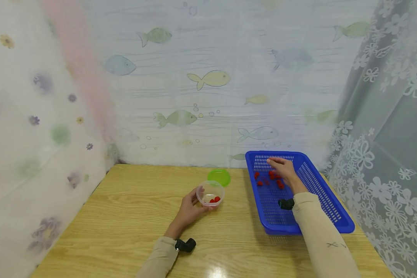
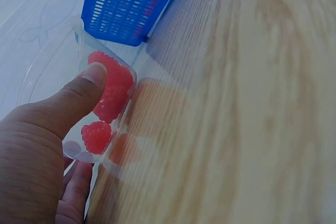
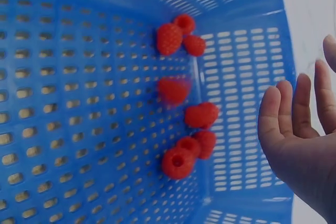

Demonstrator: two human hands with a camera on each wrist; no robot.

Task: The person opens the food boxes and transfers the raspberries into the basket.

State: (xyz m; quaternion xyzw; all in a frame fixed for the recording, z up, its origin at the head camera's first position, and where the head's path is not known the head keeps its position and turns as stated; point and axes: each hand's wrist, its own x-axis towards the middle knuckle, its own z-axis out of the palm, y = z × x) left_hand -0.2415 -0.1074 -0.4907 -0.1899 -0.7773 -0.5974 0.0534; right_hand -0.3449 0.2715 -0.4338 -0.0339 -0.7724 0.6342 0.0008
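Observation:
My left hand [image 1: 190,208] grips a clear plastic tub [image 1: 210,187] on the table, thumb on the near side and fingers round the other. Several red raspberries [image 2: 113,90] lie at the bottom of the tub. Above the far half of a blue slotted basket [image 1: 260,208] is my right hand [image 1: 284,169]. Its fingers [image 3: 302,106] are loosely bent, with nothing seen between them in the right wrist view. More raspberries [image 3: 178,162] lie in the basket, mostly along its far wall; one raspberry [image 3: 174,91] there looks blurred by motion.
A round green lid [image 1: 219,177] lies on the wooden table [image 1: 142,193], just behind the tub. Behind the table hangs a fish-patterned curtain [image 1: 208,96]. A lace curtain [image 1: 385,173] borders the basket's right side.

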